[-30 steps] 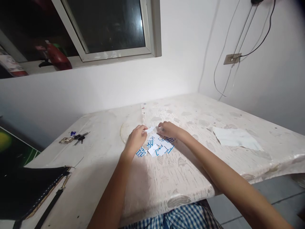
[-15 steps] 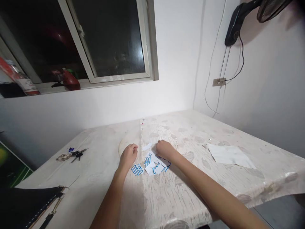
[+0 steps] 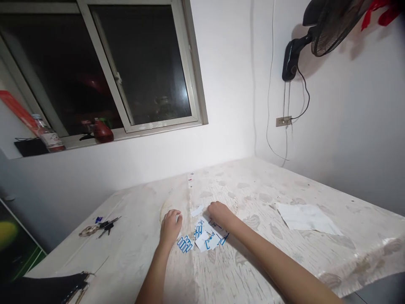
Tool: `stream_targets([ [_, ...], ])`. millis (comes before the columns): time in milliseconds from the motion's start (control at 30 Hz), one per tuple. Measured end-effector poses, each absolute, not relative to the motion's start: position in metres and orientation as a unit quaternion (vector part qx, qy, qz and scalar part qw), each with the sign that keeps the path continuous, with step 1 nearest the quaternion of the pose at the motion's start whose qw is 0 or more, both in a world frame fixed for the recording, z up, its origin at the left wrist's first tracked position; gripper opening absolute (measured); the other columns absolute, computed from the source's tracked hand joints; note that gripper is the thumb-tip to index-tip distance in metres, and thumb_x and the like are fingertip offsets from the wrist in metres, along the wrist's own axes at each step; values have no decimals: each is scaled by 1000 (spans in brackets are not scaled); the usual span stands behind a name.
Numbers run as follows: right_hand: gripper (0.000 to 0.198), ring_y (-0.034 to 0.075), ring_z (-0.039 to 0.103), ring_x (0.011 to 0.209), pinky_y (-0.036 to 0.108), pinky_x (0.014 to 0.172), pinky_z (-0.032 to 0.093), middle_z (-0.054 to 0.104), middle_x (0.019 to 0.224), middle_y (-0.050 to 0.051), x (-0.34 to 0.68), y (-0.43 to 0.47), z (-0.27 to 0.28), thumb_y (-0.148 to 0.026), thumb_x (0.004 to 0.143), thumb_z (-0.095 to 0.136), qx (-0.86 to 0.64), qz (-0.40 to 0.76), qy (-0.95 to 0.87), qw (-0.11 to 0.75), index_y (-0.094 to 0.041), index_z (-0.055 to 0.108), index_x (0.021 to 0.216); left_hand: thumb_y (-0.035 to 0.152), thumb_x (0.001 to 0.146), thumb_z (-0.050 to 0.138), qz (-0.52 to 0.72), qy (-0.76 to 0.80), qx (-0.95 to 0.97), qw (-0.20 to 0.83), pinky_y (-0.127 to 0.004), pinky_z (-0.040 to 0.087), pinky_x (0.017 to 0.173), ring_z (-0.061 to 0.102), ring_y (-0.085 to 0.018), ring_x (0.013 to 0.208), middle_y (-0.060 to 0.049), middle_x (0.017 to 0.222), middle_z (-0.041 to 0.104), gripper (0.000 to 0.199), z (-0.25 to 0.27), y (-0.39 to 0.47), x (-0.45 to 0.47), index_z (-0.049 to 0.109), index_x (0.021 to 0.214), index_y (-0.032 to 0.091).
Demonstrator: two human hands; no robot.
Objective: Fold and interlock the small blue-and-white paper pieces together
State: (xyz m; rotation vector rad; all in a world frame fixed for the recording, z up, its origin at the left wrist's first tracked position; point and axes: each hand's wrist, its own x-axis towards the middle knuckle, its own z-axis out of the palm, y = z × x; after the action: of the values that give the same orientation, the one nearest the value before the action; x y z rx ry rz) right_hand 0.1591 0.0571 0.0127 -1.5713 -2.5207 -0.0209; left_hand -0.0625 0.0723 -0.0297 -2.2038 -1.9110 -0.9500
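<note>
Torn pieces of white paper (image 3: pixel 202 242), several with blue printed or drawn outlines, lie in a loose, overlapping group on the tablecloth between my hands. To the left of the group rests my left hand (image 3: pixel 171 226), its fingers loosely bent and the thumb apart, with nothing visible in it. A blue-striped paper piece (image 3: pixel 185 243) lies just below and right of that hand. My right hand (image 3: pixel 219 213) is closed at the upper right of the group, knuckles up. Its fingertips are hidden, so what they grip does not show. Between both hands is a blank white scrap (image 3: pixel 197 210).
A patterned cloth covers the table (image 3: pixel 126 236). Keys (image 3: pixel 106 227) lie to the left, with a black case (image 3: pixel 50 287) at the near left edge. On the right is a white cloth or paper sheet (image 3: pixel 308 218). A fan (image 3: pixel 335 27) hangs on the wall, and bottles (image 3: pixel 103 131) stand by the window.
The camera view has tilted up, so everything sits lower. My left hand's fingers have loosened from a closer curl. My right hand stays closed at the same spot by the paper pieces.
</note>
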Motion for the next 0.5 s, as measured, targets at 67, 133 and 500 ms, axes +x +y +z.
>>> stream_targets([
  [67,21,26,60,91,27,75,42,65,96,17,163,62,13,-15,77,55,-528,2,-845,87,-8,66,94,23,81,40,-314,-621,-718,31,-35,39,90,53,-21,100,-7,101,60,21,-29,72,-62,58,90,19],
  [133,20,25,62,87,25,70,42,66,93,17,167,66,13,-19,76,58,-531,13,-843,85,-8,67,90,23,81,40,-320,-622,-714,25,-35,38,90,53,-21,100,-7,101,60,22,-29,71,-62,58,91,18],
  [500,25,24,60,90,25,72,39,64,97,17,169,66,9,-8,76,48,-541,36,-836,77,-9,66,93,22,81,41,-334,-634,-697,21,-35,39,90,53,-21,101,-9,100,59,22,-29,75,-59,57,94,17],
])
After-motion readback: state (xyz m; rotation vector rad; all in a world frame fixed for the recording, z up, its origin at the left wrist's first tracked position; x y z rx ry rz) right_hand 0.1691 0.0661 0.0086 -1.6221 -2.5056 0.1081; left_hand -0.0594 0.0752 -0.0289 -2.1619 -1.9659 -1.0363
